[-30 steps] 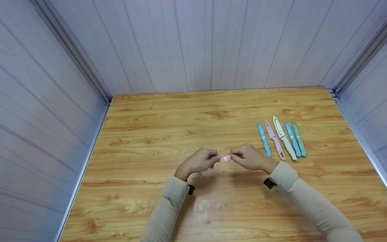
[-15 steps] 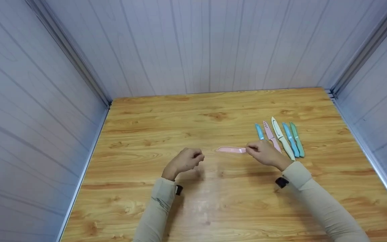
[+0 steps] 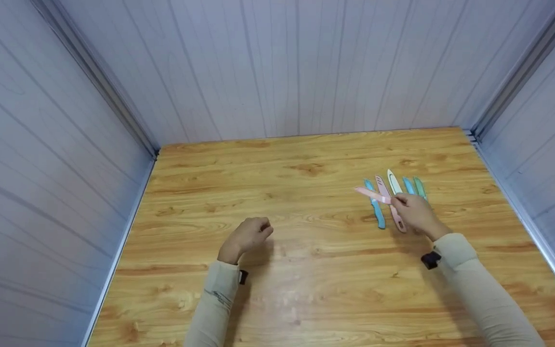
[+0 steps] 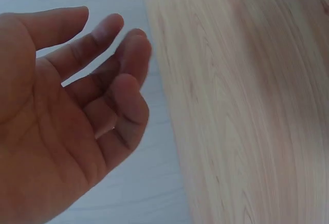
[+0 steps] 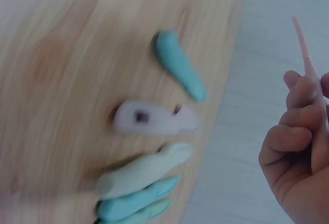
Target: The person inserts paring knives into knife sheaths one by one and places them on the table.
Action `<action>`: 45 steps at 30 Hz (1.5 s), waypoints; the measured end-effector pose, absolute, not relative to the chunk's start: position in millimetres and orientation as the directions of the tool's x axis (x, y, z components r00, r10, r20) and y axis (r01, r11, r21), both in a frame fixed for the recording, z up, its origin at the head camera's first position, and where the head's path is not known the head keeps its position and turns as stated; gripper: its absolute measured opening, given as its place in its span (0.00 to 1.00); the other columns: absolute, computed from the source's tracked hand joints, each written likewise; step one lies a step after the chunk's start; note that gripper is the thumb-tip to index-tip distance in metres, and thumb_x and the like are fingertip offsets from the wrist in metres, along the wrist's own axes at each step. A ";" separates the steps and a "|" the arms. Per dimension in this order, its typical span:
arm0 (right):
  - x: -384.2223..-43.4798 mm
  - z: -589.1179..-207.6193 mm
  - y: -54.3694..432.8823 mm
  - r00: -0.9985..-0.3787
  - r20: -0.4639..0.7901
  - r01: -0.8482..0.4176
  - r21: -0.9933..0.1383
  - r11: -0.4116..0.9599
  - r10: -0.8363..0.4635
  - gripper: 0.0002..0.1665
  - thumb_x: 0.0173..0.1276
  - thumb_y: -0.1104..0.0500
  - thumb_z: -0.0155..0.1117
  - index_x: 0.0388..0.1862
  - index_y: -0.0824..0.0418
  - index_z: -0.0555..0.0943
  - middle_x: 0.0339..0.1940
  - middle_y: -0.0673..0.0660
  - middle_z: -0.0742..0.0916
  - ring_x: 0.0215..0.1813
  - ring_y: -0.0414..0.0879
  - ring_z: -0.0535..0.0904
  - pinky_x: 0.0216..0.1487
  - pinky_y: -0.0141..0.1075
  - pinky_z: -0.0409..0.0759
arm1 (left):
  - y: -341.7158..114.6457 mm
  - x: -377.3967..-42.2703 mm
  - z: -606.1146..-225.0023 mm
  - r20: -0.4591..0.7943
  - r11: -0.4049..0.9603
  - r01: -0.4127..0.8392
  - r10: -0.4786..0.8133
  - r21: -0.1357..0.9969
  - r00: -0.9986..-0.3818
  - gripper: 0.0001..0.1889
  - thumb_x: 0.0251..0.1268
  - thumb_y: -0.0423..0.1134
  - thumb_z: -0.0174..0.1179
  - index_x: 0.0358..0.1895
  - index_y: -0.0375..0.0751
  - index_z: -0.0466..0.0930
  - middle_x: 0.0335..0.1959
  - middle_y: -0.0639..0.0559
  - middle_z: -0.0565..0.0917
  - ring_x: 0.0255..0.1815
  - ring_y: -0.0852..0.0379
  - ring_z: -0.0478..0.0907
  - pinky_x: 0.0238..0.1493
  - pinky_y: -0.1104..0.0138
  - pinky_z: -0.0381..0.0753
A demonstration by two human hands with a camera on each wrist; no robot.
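Observation:
A small pink knife [image 3: 372, 194] in a matching sheath is held up by my right hand [image 3: 416, 213], which grips its handle; the blade end points left. In the right wrist view the fingers curl round that handle. Beneath and beside the hand, a row of sheathed knives lies on the table: a blue knife [image 3: 378, 214], a wider pink knife [image 3: 398, 220], a cream knife [image 3: 393, 181], another blue knife [image 3: 408, 184] and a green knife [image 3: 419, 187]. The hand hides some of their handles. My left hand [image 3: 246, 238] hovers left of centre, fingers loosely curled, holding nothing.
The wood-grain table [image 3: 306, 289] is enclosed by a pale panelled back wall [image 3: 268, 72] and side walls. A black wrist camera [image 3: 431, 260] sits below the right sleeve.
Both hands were together on the pink knife; the left has let go and drawn back left. The right has carried the knife rightward over the row.

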State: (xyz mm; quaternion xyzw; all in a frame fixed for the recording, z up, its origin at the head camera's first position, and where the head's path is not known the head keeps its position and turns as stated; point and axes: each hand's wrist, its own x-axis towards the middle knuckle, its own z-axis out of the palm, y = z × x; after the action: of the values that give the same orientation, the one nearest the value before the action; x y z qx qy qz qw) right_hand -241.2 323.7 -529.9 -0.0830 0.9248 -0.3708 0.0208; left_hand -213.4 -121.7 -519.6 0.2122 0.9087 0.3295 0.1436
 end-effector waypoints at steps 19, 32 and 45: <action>-254.0 -550.3 399.2 -0.969 -0.064 0.222 -0.643 0.733 0.238 0.30 0.74 0.52 0.42 0.61 0.77 0.66 0.44 0.74 0.78 0.42 0.62 0.76 0.40 0.51 0.74 | -154.8 -196.3 -532.0 -0.266 0.800 0.128 0.340 0.586 -0.902 0.12 0.73 0.41 0.47 0.49 0.40 0.76 0.43 0.45 0.77 0.40 0.50 0.74 0.41 0.55 0.73; -256.5 -572.3 418.0 -0.930 -0.205 0.366 -0.556 0.746 0.303 0.33 0.75 0.52 0.38 0.62 0.80 0.63 0.53 0.79 0.72 0.56 0.72 0.67 0.56 0.59 0.64 | -168.9 -189.2 -533.8 -0.278 0.793 0.117 0.342 0.597 -0.898 0.13 0.74 0.41 0.46 0.48 0.39 0.77 0.44 0.44 0.80 0.43 0.48 0.78 0.43 0.53 0.75; -266.3 -572.9 416.9 -0.930 -0.239 0.360 -0.447 0.819 0.279 0.29 0.68 0.55 0.42 0.54 0.80 0.69 0.44 0.75 0.76 0.47 0.68 0.72 0.48 0.56 0.69 | -167.2 -190.5 -535.4 -0.264 0.776 0.130 0.360 0.617 -0.895 0.11 0.74 0.40 0.47 0.46 0.38 0.78 0.40 0.46 0.81 0.38 0.50 0.78 0.41 0.54 0.76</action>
State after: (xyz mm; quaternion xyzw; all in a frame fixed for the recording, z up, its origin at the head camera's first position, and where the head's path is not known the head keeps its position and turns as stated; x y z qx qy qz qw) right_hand -266.3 416.9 -572.9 0.1683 0.9501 -0.2496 0.0814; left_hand -190.5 -167.2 -535.4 0.1327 0.9237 0.3070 0.1870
